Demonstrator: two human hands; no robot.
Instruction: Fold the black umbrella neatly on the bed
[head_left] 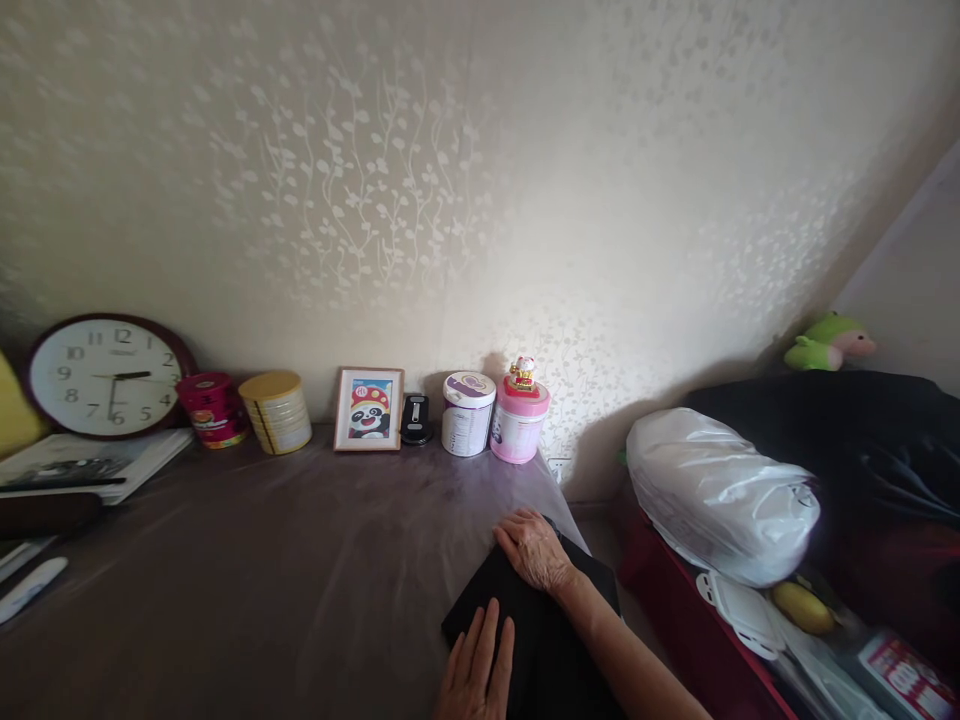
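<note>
A black folded piece of cloth [551,640] lies on the near right part of the covered table, close to its right edge. My left hand [480,665] rests flat on its left side, fingers stretched out and slightly apart. Farther up, my right hand [534,550] lies palm down over the cloth's far corner, its fingers pointing left and reaching past the border onto the tablecloth. Neither palm shows. The cloth's near part runs out of the bottom of the view, and my right forearm covers some of it.
Along the wall on the brown tablecloth [300,560] stand a clock [105,375], a pink tub [212,410], a yellow-lidded can [275,412], a framed panda picture [369,410], a purple-lidded tub [468,415] and a pink-lidded tub [519,425] bearing a figurine. Right of the table sits a white plastic bag [720,495].
</note>
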